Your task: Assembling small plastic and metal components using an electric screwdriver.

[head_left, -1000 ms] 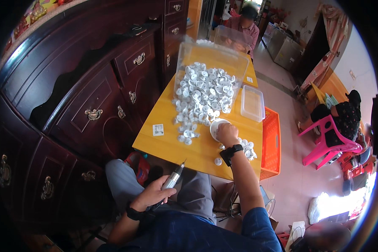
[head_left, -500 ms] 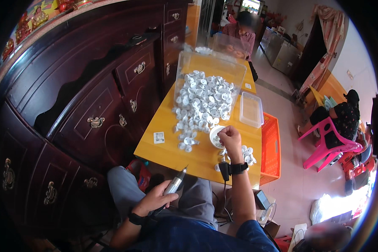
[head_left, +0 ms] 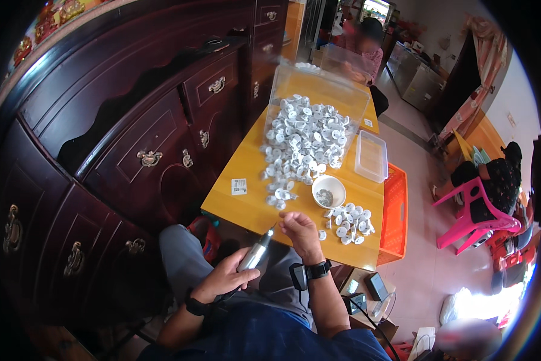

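Observation:
A silver electric screwdriver is gripped in my left hand, its thin bit slanting up toward the table's near edge. Close to that bit, my right hand has thumb and fingers pinched together; what sits between them is too small to make out. Just beyond it on the yellow table stands a white bowl with small grey metal pieces at its bottom. White round plastic parts lie in a small group to the right of the bowl. A much larger heap of such parts spills from a clear plastic bin.
A shallow clear box rests at the table's right side, above an orange crate. A dark wooden cabinet lines the left. One person sits across the table; another sits on a pink chair at right.
My right hand has come out of the white bowl and moved down and left to the screwdriver's tip. The screwdriver has stayed in my left hand. The view has shifted slightly.

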A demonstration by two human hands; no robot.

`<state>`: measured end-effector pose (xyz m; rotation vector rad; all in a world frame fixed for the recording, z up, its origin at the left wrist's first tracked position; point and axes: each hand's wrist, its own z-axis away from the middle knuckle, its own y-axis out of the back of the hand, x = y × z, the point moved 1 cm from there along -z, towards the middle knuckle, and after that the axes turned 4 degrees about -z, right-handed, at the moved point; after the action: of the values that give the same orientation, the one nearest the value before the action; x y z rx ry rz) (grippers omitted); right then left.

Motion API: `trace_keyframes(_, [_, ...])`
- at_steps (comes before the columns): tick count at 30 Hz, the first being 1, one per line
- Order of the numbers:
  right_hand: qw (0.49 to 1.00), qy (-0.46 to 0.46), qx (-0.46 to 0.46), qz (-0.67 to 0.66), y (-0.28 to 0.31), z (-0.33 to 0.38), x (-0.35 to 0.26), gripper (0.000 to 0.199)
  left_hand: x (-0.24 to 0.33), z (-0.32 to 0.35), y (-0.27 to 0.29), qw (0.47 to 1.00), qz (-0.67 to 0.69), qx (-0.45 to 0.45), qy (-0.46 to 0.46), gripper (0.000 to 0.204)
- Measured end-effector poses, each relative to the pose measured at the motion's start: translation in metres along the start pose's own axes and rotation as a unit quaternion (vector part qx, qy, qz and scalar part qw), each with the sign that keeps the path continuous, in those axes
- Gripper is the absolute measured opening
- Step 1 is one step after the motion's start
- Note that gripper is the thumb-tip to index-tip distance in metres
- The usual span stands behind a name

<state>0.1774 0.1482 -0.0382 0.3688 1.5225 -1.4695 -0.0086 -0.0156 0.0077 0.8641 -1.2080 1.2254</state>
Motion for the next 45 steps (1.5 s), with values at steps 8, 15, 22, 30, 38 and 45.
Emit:
trace_keyframes(8, [0.995, 0.065, 0.045, 0.064, 0.011, -0.025, 0.019, 0.008, -0.003, -0.005, 0.004, 1.0, -0.013, 0.009, 0.002, 0.053])
trace_keyframes(15, [0.985, 0.104, 0.075, 0.115, 0.013, -0.025, 0.022, 0.007, -0.017, -0.004, 0.015, 0.999, -0.008, 0.034, 0.024, 0.052])
trace_keyframes(22, [0.997, 0.028, -0.041, 0.062, 0.018, -0.021, 0.028, 0.01, -0.019, -0.002, 0.012, 1.0, 0.009, 0.015, 0.015, 0.058])
trace_keyframes(30, [0.99, -0.099, -0.098, 0.038, 0.001, -0.009, 0.011, 0.009, -0.017, 0.001, 0.012, 1.0, -0.006, 0.007, 0.016, 0.061])
trace_keyframes(38, [0.99, -0.081, -0.115, 0.034, 0.004, -0.007, 0.009, 0.009, -0.015, 0.01, 0.008, 1.0, -0.013, 0.001, 0.017, 0.063])
trace_keyframes(45, [0.98, -0.108, -0.148, 0.071, 0.009, -0.007, -0.001, 0.01, -0.014, 0.013, 0.01, 0.999, -0.043, -0.003, 0.015, 0.06])
